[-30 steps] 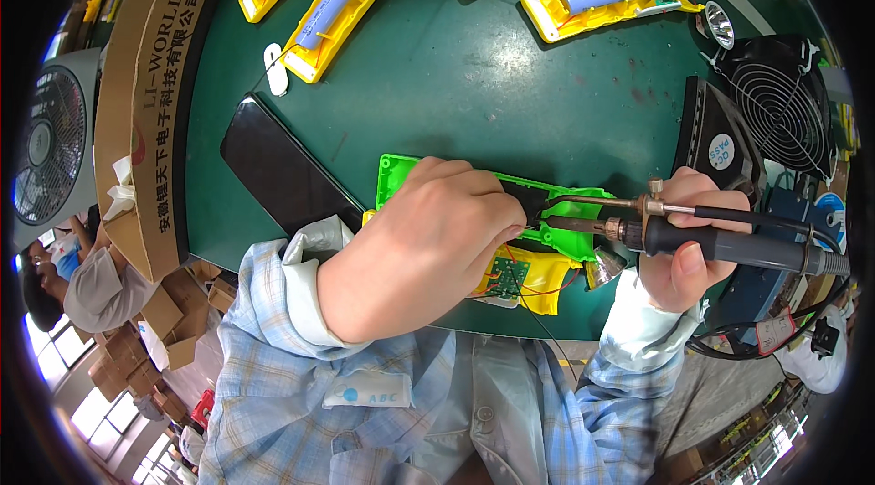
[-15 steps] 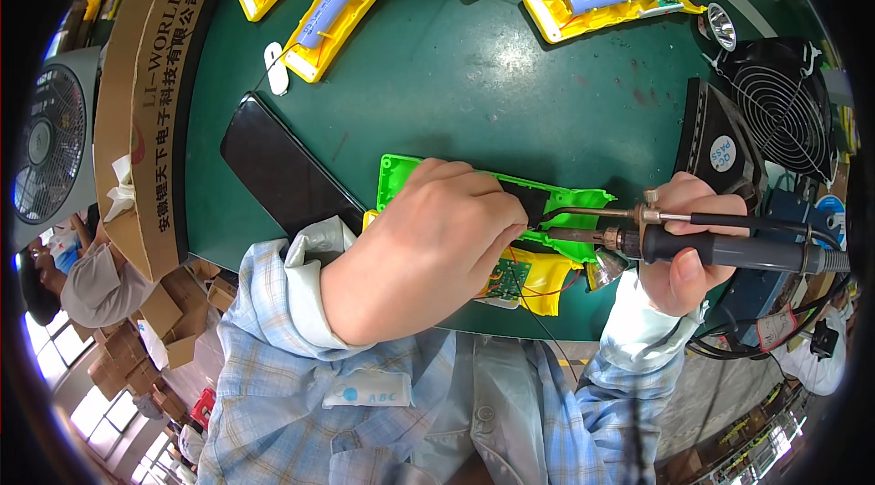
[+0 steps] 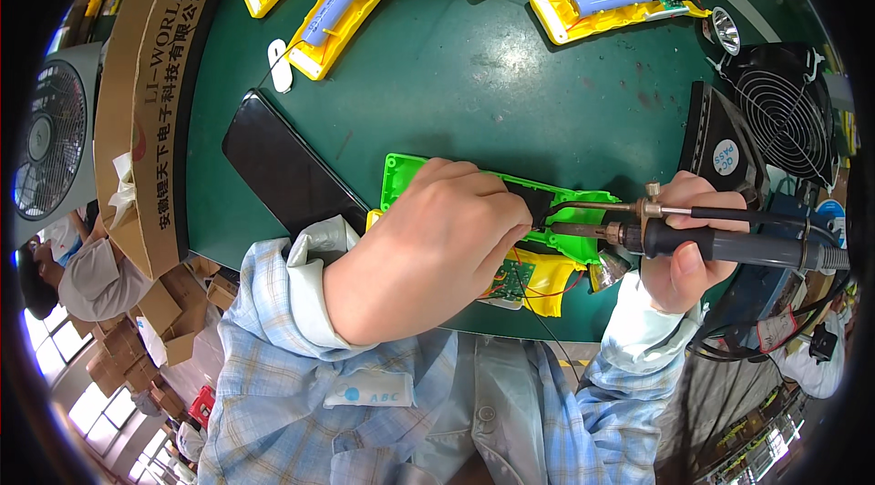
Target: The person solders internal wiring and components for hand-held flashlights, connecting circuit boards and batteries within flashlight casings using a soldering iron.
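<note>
My right hand [image 3: 673, 286] grips the dark handle of a soldering iron [image 3: 747, 248], with a thin curved metal tube clamped along its upper side. The tip points left, over the right part of a green plastic casing half [image 3: 398, 177]. My left hand [image 3: 424, 252] lies across that casing, fingers pinched beside a black piece [image 3: 527, 200] in it; what they hold is hidden. Just below sits a yellow lamp half [image 3: 547, 289] with a green circuit board [image 3: 507, 281], red wires and a silver reflector [image 3: 605, 273], partly covered by my left hand.
A black phone-like slab [image 3: 287, 161] lies left of the casing. Several open yellow lamp halves [image 3: 551, 15] with blue cells line the far side. A cardboard box [image 3: 146, 120] borders the left edge; a black fan with a round grille [image 3: 779, 111] stands at the right.
The soldering iron's tip has drawn slightly right, away from my left fingertips. My left hand stays pinched over the casing. The whole view has shifted a little.
</note>
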Demonstrator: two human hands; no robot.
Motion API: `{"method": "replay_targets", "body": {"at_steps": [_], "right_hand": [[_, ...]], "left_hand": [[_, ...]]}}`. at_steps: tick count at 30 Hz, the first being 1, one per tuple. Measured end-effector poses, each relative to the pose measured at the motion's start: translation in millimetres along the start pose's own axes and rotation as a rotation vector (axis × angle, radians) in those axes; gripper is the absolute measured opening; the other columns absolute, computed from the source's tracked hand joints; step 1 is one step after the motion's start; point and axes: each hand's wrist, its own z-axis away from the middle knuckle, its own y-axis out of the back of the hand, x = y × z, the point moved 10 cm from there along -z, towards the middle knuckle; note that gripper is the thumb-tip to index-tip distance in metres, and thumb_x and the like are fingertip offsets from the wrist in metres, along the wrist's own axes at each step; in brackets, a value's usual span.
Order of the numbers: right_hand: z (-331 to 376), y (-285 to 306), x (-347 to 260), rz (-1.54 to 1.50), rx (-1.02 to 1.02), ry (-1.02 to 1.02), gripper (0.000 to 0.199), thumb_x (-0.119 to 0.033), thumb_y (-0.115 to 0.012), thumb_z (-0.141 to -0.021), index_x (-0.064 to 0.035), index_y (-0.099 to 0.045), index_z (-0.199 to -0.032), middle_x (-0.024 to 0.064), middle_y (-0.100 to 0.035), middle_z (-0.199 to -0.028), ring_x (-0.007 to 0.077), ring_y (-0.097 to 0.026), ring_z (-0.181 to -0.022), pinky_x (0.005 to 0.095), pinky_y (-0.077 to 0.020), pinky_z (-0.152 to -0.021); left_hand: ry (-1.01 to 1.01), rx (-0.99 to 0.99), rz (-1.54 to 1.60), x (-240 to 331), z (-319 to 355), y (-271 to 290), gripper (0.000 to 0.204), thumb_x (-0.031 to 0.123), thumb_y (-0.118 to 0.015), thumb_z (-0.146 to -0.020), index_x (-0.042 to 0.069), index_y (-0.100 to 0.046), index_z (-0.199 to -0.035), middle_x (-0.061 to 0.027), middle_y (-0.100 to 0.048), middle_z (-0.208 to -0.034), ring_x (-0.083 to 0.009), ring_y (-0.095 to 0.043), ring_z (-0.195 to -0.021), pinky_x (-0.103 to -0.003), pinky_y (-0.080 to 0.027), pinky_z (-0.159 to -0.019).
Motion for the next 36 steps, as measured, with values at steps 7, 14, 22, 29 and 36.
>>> {"method": "replay_targets", "body": {"at_steps": [7,14,22,29,36], "right_hand": [[0.1,2.9,1.0,-0.038,0.045,-0.014,0.028,-0.02,-0.062,-0.068,0.0027,-0.048,-0.077,0.0087,-0.044,-0.07,0.019,-0.047,-0.051,0.0279,-0.0331,-0.044],[0.4,1.1,0.4,-0.026,0.029,-0.023,0.029,-0.021,-0.062,-0.068,0.0019,-0.048,-0.077,0.0086,-0.044,-0.07,0.0189,-0.047,-0.051,0.0281,-0.033,-0.044],[1.0,4.1,-1.1,-0.025,0.068,0.0,0.029,-0.022,-0.061,-0.068,0.0022,-0.047,-0.076,0.0092,-0.044,-0.07,0.0189,-0.046,-0.051,0.0285,-0.0329,-0.044],[-0.3,3.4,-0.7,0.005,0.057,-0.014,0.03,-0.023,-0.061,-0.068,0.0022,-0.046,-0.076,0.0094,-0.043,-0.069,0.0192,-0.046,-0.05,0.0283,-0.0326,-0.043],[0.2,1.5,0.8,-0.02,0.047,-0.024,0.03,-0.022,-0.062,-0.068,0.0025,-0.048,-0.076,0.0092,-0.044,-0.07,0.0192,-0.046,-0.051,0.0281,-0.0335,-0.044]], "left_hand": [[0.002,-0.01,-0.005,0.2,0.3,0.0,0.005,0.005,-0.057,-0.068,0.004,-0.059,-0.072,-0.0066,-0.057,-0.071,-0.0236,-0.052,-0.069,-0.032,-0.04,-0.068],[-0.006,-0.012,-0.007,0.7,-1.1,0.5,0.005,0.005,-0.057,-0.068,0.004,-0.059,-0.073,-0.0071,-0.057,-0.07,-0.0236,-0.052,-0.068,-0.031,-0.04,-0.067],[0.014,0.031,0.028,-0.3,-0.4,3.5,0.006,0.004,-0.058,-0.067,0.004,-0.058,-0.072,-0.008,-0.056,-0.069,-0.0242,-0.052,-0.066,-0.031,-0.04,-0.066],[0.015,0.016,0.003,0.3,0.6,1.6,0.006,0.004,-0.057,-0.067,0.004,-0.057,-0.072,-0.0081,-0.055,-0.07,-0.0242,-0.051,-0.067,-0.031,-0.039,-0.066],[0.014,0.032,0.008,0.3,0.8,1.1,0.006,0.004,-0.057,-0.067,0.003,-0.056,-0.072,-0.0084,-0.054,-0.069,-0.0245,-0.05,-0.066,-0.031,-0.039,-0.066]]}}
